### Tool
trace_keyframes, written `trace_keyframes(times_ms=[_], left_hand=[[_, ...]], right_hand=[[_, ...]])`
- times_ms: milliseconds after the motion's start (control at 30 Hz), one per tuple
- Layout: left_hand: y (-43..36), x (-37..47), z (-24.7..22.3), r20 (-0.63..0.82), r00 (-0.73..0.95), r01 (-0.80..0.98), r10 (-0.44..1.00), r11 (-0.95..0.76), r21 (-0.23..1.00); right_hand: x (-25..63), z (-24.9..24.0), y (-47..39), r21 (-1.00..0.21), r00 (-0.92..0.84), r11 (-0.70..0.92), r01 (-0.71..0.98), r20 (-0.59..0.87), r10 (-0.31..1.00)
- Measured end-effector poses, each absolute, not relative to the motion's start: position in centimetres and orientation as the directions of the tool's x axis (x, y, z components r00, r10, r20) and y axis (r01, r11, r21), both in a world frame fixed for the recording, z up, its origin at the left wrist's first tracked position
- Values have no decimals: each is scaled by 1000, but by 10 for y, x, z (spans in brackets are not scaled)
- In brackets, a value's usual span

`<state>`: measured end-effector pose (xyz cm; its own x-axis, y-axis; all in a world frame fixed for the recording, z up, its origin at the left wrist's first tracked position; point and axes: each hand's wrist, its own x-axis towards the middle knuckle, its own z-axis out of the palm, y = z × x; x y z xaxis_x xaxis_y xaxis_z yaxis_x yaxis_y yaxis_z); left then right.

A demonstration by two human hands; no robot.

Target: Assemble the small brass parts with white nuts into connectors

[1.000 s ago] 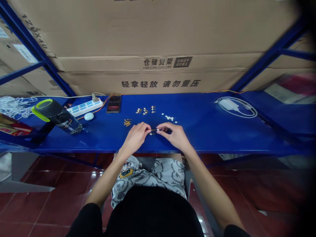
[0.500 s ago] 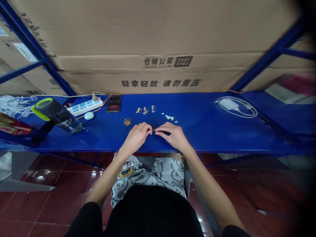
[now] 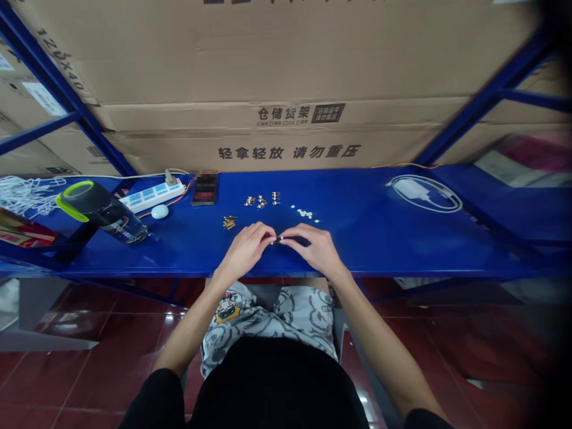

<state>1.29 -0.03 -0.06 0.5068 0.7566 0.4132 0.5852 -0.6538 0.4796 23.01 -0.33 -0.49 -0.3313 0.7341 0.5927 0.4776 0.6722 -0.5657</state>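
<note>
My left hand (image 3: 249, 247) and my right hand (image 3: 311, 244) meet over the front part of the blue shelf top, both closed in a fingertip pinch. Between them is a small part with white bits (image 3: 277, 239); its kind is too small to make out, and the fingertips partly hide it. Left of and beyond my left hand lies a pile of small brass-coloured pieces (image 3: 229, 222). Past my fingers sit groups of small brass-and-white pieces (image 3: 261, 201). Several small white round pieces (image 3: 305, 213) are scattered just beyond my right hand.
On the left are a dark bottle with a green loop (image 3: 111, 211), a power strip (image 3: 154, 195), a white rounded object (image 3: 159, 211) and a dark box (image 3: 204, 188). A coiled white cable with a charger (image 3: 415, 189) lies right. Cardboard (image 3: 286, 59) stands behind.
The camera view has shifted slightly. My hands stay in nearly the same place, still pinching the small part between them.
</note>
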Motion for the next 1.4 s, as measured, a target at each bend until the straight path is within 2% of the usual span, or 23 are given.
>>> trace_keyframes(times_ms=[400, 600, 967, 1200, 1400], left_hand=[[-1, 12, -1, 468, 501, 603, 727, -682, 413], [1, 13, -2, 473, 428, 626, 770, -630, 460], [2, 13, -3, 447, 366, 650, 816, -568, 504], [3, 13, -5, 437, 370, 676, 820, -560, 479], [4, 13, -8, 388, 403, 735, 829, -546, 402]], right_hand=[[231, -9, -2, -578, -383, 695, 428, 581, 718], [230, -8, 1, -555, -311, 634, 538, 568, 762], [227, -4, -1, -555, -322, 587, 589, 506, 800], [226, -7, 1, -469, -315, 576, 669, 523, 792], [220, -13, 13, -444, -284, 511, 736, 483, 829]])
